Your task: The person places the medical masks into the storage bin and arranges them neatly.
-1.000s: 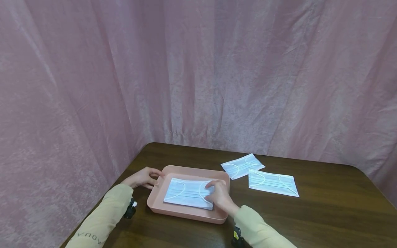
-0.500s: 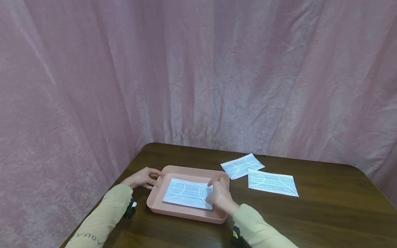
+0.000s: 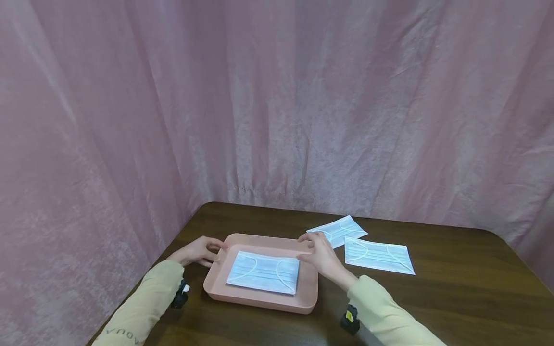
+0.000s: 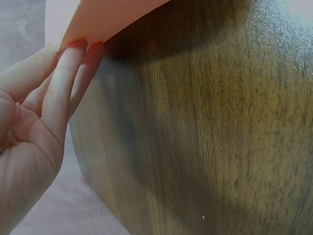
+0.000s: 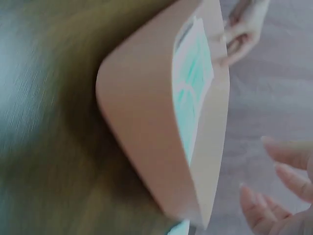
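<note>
The pink tray (image 3: 225,293) sits on the near left part of the dark wooden table (image 3: 454,298), with a light blue face mask (image 3: 264,272) lying flat inside it, white ear loops up. The left hand (image 3: 196,250) is at the tray's far left corner; in the left wrist view its fingertips (image 4: 73,51) lie straight against the tray's edge (image 4: 112,19), touching it without curling round it. The right hand (image 3: 322,252) is above the tray's far right corner, fingers loosely spread and released, holding nothing; in the head view its fingertips look close to or on the rim, and whether they touch it cannot be told. The right wrist view, blurred, shows the tray (image 5: 142,142) from its side with the mask (image 5: 193,93) in it, the right hand's fingers (image 5: 288,171) relaxed just beside the rim, and the left hand (image 5: 242,32) at the far end.

To the right of the tray two more masks lie flat on the table: one (image 3: 378,255) just right of the right hand, another (image 3: 339,229) farther back and turned at an angle, their near corners almost meeting. A pink curtain (image 3: 277,105) hangs behind and to the left of the table
</note>
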### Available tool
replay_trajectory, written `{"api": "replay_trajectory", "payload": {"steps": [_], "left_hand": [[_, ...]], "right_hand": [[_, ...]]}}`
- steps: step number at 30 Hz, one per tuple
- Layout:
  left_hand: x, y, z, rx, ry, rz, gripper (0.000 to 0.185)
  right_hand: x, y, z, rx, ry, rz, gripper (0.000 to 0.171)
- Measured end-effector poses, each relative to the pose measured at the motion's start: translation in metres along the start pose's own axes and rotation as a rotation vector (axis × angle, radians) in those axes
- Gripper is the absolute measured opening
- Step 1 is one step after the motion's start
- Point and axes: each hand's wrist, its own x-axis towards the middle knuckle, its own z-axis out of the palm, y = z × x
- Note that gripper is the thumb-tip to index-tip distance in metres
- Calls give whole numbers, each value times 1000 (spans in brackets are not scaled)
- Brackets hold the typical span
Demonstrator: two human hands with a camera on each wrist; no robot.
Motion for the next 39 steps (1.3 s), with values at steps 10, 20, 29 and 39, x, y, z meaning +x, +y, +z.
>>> {"api": "replay_trajectory", "payload": {"steps": [10,20,29,39], "left_hand": [[-1,-5,-7,19,34,-23,42],[-3,-4,-8,21,28,-26,41],[-5,-3,-8,30,47,-39,40],[-8,-2,-7,26,40,-31,39]], "right_hand": [[5,29,-43,36,120,-23,36],[-2,85,-97,-9,53,-3,43],[-14,128,-130,-78,36,56,47],[-22,156,-141,-121,-1,12,41]]}}
